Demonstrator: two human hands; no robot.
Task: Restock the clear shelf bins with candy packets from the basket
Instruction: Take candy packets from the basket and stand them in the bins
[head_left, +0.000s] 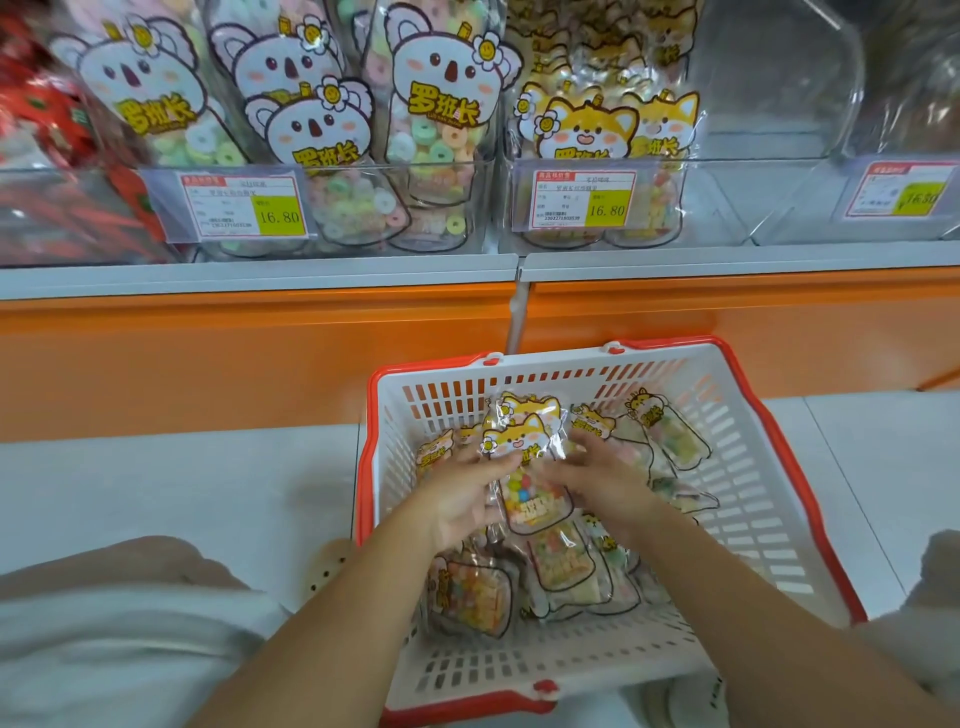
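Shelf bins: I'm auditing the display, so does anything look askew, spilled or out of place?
Nothing looks spilled or torn. The koala packets lean at mixed angles, and the leftmost one tilts left. The clear bin to the right of the fox packets holds no packets that I can see.

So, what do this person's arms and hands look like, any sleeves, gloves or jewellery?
Both grips are bare hands: the left hand and right hand show no gloves, rings or markings. The left forearm and right forearm are uncovered as far as the frame shows, with no sleeve, watch or bracelet in view.
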